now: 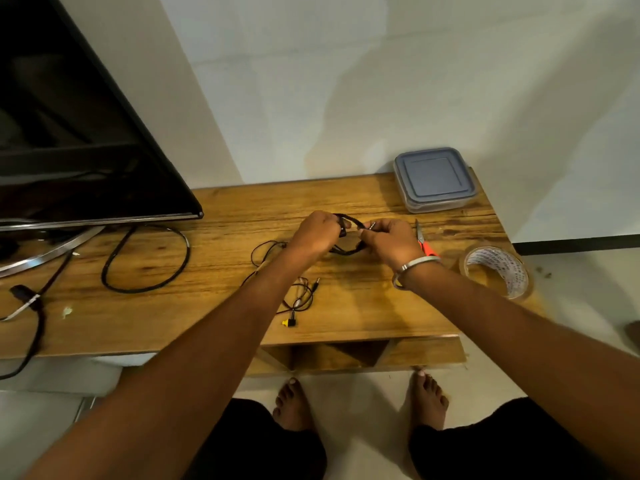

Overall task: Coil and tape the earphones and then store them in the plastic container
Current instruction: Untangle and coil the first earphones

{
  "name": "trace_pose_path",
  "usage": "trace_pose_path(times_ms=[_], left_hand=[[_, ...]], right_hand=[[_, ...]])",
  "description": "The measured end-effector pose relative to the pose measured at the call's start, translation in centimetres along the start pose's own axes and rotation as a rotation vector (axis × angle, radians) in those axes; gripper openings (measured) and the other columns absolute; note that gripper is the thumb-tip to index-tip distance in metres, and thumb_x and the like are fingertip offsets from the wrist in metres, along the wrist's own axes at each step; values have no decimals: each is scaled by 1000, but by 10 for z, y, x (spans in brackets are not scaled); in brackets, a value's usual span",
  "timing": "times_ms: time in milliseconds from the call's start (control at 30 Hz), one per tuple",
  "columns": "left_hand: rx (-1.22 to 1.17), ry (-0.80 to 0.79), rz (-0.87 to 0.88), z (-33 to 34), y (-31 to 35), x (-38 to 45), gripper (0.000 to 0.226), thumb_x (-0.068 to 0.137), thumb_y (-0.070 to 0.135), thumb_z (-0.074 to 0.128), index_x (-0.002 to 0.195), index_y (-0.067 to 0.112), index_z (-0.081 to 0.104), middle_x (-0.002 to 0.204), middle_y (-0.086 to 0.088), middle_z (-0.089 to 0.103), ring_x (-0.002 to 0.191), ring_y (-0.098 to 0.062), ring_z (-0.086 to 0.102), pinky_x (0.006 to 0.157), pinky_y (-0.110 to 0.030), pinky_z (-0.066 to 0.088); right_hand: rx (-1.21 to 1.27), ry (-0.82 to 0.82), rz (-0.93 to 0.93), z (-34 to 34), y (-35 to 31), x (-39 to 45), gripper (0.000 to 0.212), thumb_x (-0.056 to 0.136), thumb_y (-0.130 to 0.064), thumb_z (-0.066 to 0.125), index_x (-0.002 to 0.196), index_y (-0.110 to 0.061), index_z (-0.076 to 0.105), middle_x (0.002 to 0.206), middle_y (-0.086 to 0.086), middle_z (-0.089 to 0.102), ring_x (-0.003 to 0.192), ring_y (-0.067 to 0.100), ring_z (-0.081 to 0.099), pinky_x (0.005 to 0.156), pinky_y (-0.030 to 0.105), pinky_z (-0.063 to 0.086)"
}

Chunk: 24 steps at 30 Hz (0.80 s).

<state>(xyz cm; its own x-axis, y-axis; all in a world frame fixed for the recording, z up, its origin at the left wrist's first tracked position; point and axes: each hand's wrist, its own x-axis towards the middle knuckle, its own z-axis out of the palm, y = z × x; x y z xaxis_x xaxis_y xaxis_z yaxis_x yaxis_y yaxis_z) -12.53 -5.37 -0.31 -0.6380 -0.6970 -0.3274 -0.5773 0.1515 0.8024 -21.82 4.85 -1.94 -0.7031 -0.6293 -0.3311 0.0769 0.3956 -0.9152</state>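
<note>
From the head camera, looking down over both outstretched arms, the wooden table [221,306] runs across the middle of the view, and everything here is placed against it. Above its centre, the left hand [317,233] and the right hand [389,239] are both closed on a black coiled cable [349,221], each pinching one side of the loop so that the coil spans the small gap between them; a metal plug tip shows at the right hand's fingertips. A silver bangle [415,265] sits on the right wrist. On the table's top nearer its front edge, below the hands, a second thin set of earphones [299,299] lies loose and tangled, with a yellow piece at its nearest end. The plastic container [434,178], its grey-blue lid on, stands at the table's far right corner against the wall. Scissors [424,242] with orange handles lie just right of the right hand, and a roll of clear tape [497,271] rests near the table's right edge. On the table's left part stands a television [76,133], with a thick black cord [145,261] looped in front of it.
</note>
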Motion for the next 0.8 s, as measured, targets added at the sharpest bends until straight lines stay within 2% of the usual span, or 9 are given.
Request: trace_pose_path(times_ms=[100,167,300,400,500,633,800], left_hand=[[135,-34,-11,6,1,22,35,93,0,38,112,7,66,121,-16,64,111,-31,59,91,-36,48],[212,-26,13,10,2,34,36,93,-2,40,119,6,64,126,-15,61,112,-30,58,84,-30,47],[296,51,113,14,3,51,33,92,-6,44,118,3,64,129,-15,60,117,-27,56,87,-24,43],[298,114,155,18,4,58,28,92,-6,49,115,3,62,127,-14,60,114,-27,57,85,-23,43],[307,162,226,21,5,65,23,91,-7,50,109,1,62,121,-16,61,111,-29,59,84,-24,44],[455,189,332,22,4,72,23,89,-8,47,101,-1,65,119,-18,56,107,-30,56,80,-22,39],[568,194,401,21,-6,80,20,86,-1,56,98,7,69,116,-15,56,109,-30,53,93,-39,46]], right_hand=[[-111,55,25,-4,-1,23,23,83,-9,66,64,-20,59,81,12,69,76,31,69,77,45,57],[-159,87,27,-6,-4,34,23,82,-11,66,64,-22,58,86,13,71,79,31,70,78,47,57],[-206,143,-12,-8,-9,50,10,81,-10,67,82,-17,59,95,14,70,84,31,69,79,45,57],[-246,164,-30,-10,-10,58,14,81,-11,66,90,-18,58,99,13,69,88,30,67,81,43,57],[-336,186,-61,-11,-8,62,18,83,-10,66,101,-10,63,105,13,67,97,28,64,83,35,54],[-495,185,-132,-8,-10,60,21,85,-9,64,104,-1,65,107,17,66,99,30,63,79,33,51],[-671,193,-191,-3,-9,65,22,86,-16,62,98,1,67,101,19,67,95,31,63,71,29,46]])
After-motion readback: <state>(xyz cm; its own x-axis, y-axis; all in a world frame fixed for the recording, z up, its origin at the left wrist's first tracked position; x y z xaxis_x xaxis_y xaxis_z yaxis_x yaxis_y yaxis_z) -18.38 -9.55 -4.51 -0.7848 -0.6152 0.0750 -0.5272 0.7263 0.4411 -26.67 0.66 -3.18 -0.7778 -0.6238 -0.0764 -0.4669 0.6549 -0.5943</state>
